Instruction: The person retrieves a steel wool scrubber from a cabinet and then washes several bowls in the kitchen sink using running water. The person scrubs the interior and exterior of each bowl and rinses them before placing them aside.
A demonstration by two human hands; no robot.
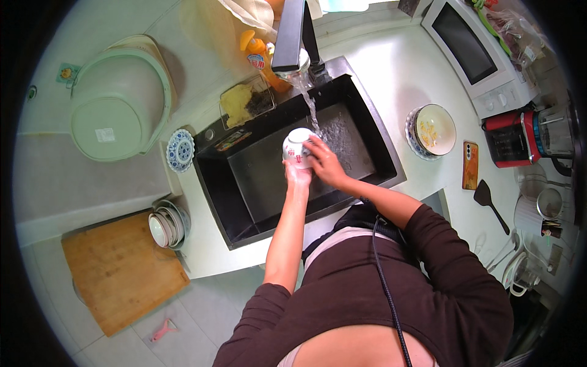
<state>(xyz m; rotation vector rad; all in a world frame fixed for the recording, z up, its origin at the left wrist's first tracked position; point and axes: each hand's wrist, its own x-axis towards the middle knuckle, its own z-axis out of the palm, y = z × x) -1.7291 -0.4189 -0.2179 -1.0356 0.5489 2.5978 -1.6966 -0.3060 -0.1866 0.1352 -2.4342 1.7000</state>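
Observation:
Over the black sink [257, 202] I hold a small white bowl [295, 149] with red characters, turned upside down with its foot ring facing up. My left hand [298, 172] grips it from below at the near side. Across its right outer side lie the slightly blurred fingers of my right hand [326, 160]. Water [310, 103] runs from the black faucet [290, 36] just beyond the bowl and splashes onto the sink floor. The inside of the bowl is hidden from view.
A sponge holder with a yellow sponge [236, 104] and an orange pump bottle [263, 62] stand behind the sink. To the right are stacked dishes with yellow bits [433, 133], a phone [470, 165] and a black spatula [488, 202]. Stacked bowls [167, 227] and a cutting board [124, 270] are at left.

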